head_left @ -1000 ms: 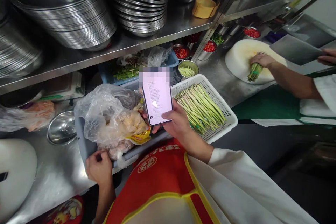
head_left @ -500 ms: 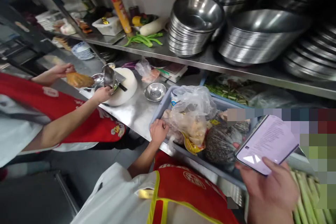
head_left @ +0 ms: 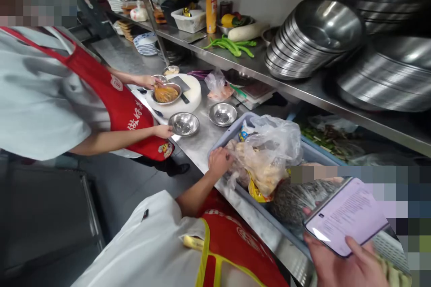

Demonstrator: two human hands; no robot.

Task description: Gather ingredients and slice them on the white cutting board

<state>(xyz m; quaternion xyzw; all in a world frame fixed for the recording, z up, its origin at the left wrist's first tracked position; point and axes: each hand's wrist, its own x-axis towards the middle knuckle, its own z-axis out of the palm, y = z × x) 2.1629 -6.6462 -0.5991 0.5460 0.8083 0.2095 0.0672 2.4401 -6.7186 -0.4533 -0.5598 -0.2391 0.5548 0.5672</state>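
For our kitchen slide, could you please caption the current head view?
Right hand holding a smartphone, left hand at a plastic bin of bagged food, a co-worker's hand holding a steel bowl.

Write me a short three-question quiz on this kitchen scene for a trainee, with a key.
1. What is in the camera wearer's right hand?
2. True or false: the wearer's left hand is holding an orange canister.
3. Fill in the blank: the cleaver lies on the round white ____.

Key:
1. A smartphone with lines of text on its lit screen.
2. False; it is at the corner of the blue-gray plastic bin.
3. Cutting board.
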